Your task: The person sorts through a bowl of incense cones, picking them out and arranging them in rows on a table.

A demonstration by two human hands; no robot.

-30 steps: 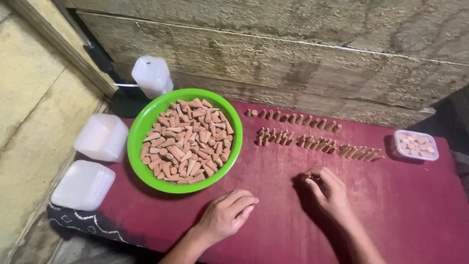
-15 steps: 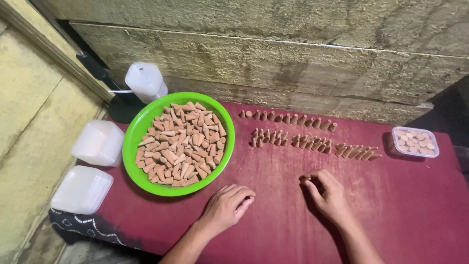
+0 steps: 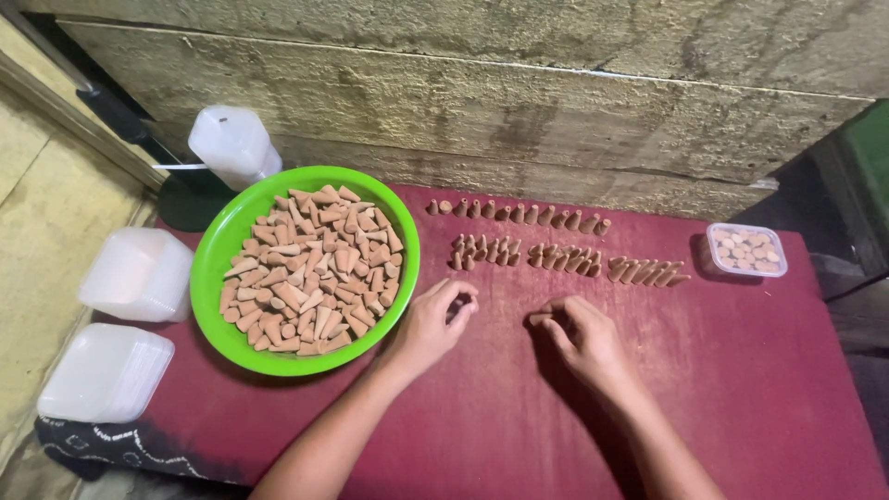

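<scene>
A bright green bowl (image 3: pixel 215 268) heaped with several brown cone-shaped pieces (image 3: pixel 310 268) stands at the left of a dark red table (image 3: pixel 741 370). Two rows of the same cones (image 3: pixel 556 255) stand upright along the far side. My left hand (image 3: pixel 435 324) rests on the table just right of the bowl, fingers curled; whether it holds a cone is hidden. My right hand (image 3: pixel 583 338) lies near the middle, its fingertips pinching a single small cone (image 3: pixel 540 318) on the table surface below the rows.
A small clear box (image 3: pixel 746 250) with round brown pieces sits at the far right. Two stacks of white plastic containers (image 3: pixel 139 275) and lids (image 3: pixel 104 373) lie left of the bowl. A white jar (image 3: pixel 234 146) stands behind it. A rough stone wall (image 3: pixel 519 102) backs the table.
My left hand has moved up and to the right, away from the table's near edge, and curled its fingers. My right hand stays with a cone at its fingertips.
</scene>
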